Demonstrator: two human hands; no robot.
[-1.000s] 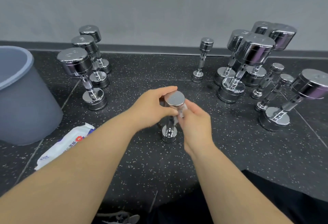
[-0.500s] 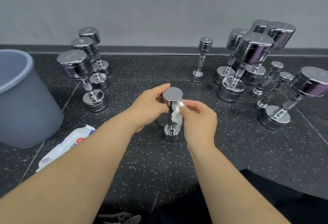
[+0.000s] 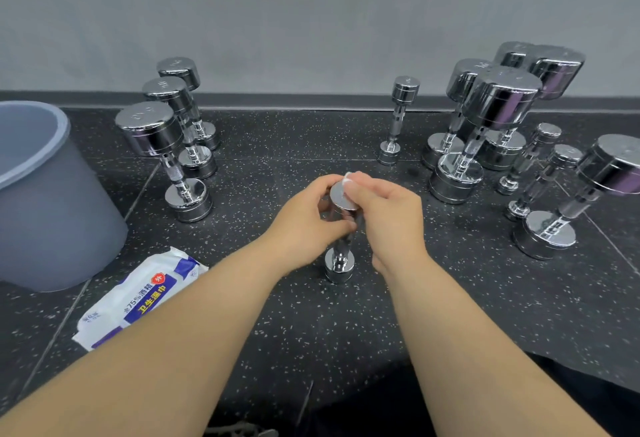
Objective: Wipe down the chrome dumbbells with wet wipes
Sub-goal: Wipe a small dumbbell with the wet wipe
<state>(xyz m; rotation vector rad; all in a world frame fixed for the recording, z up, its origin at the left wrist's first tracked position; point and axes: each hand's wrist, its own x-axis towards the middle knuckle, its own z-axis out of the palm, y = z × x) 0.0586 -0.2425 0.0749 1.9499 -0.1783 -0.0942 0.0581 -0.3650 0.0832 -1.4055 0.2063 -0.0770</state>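
A black rubber gym floor (image 3: 311, 325) flecked with white runs back to a plain grey wall (image 3: 311, 20). Near the middle of it a small chrome dumbbell (image 3: 340, 265) stands upright on one end, and both bare hands are on its upper part. The left hand (image 3: 304, 225) grips it from the left, with fingers curled round the top head and the thumb against the handle just below. The right hand (image 3: 388, 214) comes in from the right and pinches a crumpled white wet wipe (image 3: 347, 178), holding it against the far edge of the flat top face. The lower head rests on the floor, free of both hands. To the left, three larger chrome dumbbells (image 3: 162, 145) stand on end in a close row, beside a grey plastic bucket (image 3: 45, 214) at the frame's edge. A white and blue pack of wet wipes (image 3: 142, 298) lies flat on the floor in front of the bucket, partly hidden by the left forearm. One slim dumbbell (image 3: 398, 117) stands alone near the wall, and a cluster of upright dumbbells (image 3: 485, 131) of mixed sizes fills the right side.
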